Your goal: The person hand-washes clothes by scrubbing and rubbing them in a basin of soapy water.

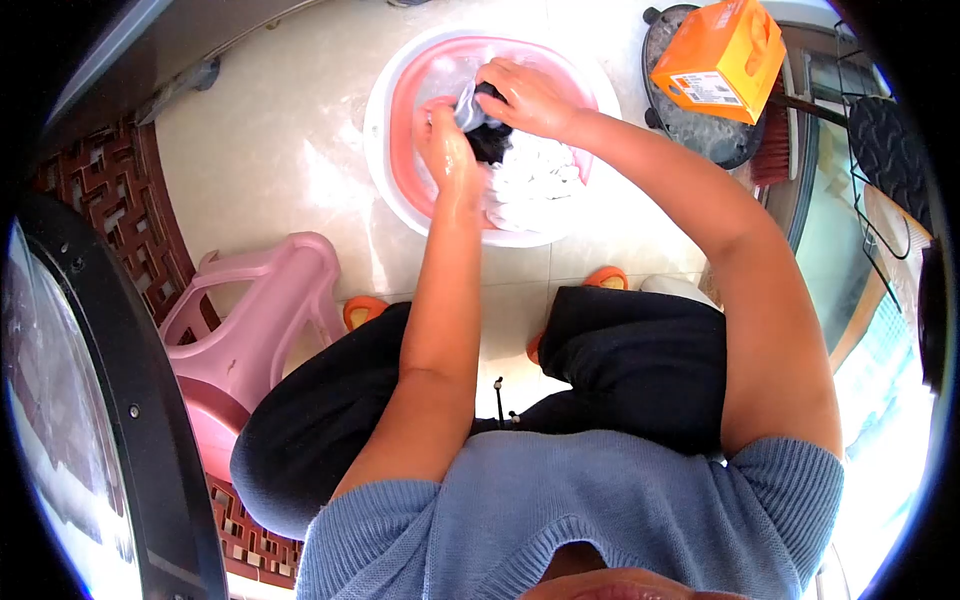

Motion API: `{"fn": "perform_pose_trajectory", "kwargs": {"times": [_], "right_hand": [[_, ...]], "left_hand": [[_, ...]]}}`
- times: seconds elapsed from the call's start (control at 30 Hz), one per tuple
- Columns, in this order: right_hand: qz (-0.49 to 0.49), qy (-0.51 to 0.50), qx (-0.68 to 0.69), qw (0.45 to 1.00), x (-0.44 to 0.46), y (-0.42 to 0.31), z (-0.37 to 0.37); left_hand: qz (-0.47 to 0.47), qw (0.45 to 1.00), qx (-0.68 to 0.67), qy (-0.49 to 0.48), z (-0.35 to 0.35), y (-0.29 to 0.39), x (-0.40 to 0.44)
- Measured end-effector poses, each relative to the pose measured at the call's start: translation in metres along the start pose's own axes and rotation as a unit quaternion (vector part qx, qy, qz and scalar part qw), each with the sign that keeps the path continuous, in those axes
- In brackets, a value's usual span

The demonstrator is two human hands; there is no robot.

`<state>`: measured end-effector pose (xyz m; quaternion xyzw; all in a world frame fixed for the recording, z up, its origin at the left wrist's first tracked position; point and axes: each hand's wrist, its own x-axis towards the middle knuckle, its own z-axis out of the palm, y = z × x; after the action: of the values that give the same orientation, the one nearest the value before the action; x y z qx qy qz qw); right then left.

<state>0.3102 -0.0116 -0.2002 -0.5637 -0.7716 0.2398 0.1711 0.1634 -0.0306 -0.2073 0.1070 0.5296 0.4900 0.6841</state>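
Note:
Both my hands are over a pink and white plastic basin (400, 85) on the floor. My left hand (440, 140) is closed at the left edge of a wet black and grey cloth (491, 142). From the upper right, my right hand (522, 98) grips the same cloth, its fingers bent over the dark part. The cloth is bunched between the hands, so its kind cannot be made out. White wet fabric (535, 185) lies heaped in the lower right of the basin, just below the black cloth.
To the left stands a pink plastic stool (265, 310) on its side or tilted, near a patterned brown mat (120, 200). An orange box (722, 60) rests on a dark round-cornered stand (690, 130) at upper right. A black-framed glass door (110, 400) is at far left.

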Motion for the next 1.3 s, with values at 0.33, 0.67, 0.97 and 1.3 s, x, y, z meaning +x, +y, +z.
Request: {"fn": "perform_pose_trajectory", "kwargs": {"times": [0.33,0.67,0.97,1.3], "right_hand": [[0.156,0.023,0.133,0.978,0.015,0.007,0.022],[0.298,-0.098,0.506,0.804,-0.001,-0.031,-0.028],[0.153,-0.192,0.173,0.954,-0.008,0.005,-0.011],[-0.026,-0.059,0.188,0.980,-0.013,-0.056,-0.005]], "left_hand": [[0.168,0.944,0.279,-0.047,0.001,-0.001,0.007],[0.307,0.900,0.305,-0.050,0.021,-0.003,-0.017],[0.315,0.826,0.460,0.083,0.004,0.015,-0.008],[-0.134,0.964,-0.218,-0.072,-0.013,0.009,0.027]]}}
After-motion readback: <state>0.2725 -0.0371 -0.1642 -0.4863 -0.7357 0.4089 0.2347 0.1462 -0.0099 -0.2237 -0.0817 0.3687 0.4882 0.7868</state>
